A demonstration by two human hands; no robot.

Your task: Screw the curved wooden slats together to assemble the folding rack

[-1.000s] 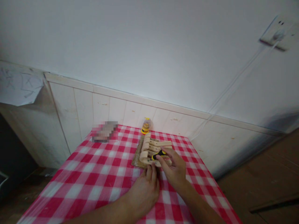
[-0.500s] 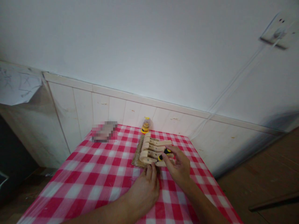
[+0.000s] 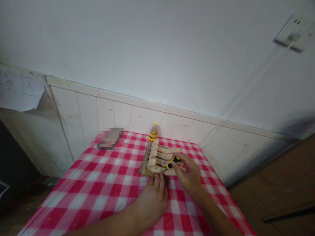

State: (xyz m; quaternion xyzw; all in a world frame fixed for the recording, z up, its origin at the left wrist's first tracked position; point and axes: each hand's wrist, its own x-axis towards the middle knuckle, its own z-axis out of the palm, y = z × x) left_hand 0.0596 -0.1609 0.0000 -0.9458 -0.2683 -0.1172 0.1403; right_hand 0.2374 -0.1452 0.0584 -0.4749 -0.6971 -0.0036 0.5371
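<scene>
In my right hand point(image 3: 190, 173) is a small black-and-yellow screwdriver point(image 3: 170, 164), gripped by the handle. Its tip points down and left onto the nearest strip of a pale wooden slatted piece point(image 3: 153, 162). That piece has several curved strips side by side, with dark screw heads or holes in them. Under it lies a brown, plastic-wrapped board point(image 3: 145, 165). My left hand point(image 3: 156, 196) presses its fingertips on the near edge of the wood, close to the screwdriver tip; its thumb is hidden.
A red-and-white checked tablecloth point(image 3: 93, 185) covers the table. A yellow-labelled bottle point(image 3: 153, 132) stands behind the wood near the panelled wall point(image 3: 123, 114). At the back left lies a pixelated object point(image 3: 110, 139). A cord point(image 3: 246, 87) runs from a wall socket point(image 3: 294, 34).
Around the screwdriver handle my right fingers have shifted slightly, and the handle has turned or tilted a little. The left hand and the wooden piece stay in place.
</scene>
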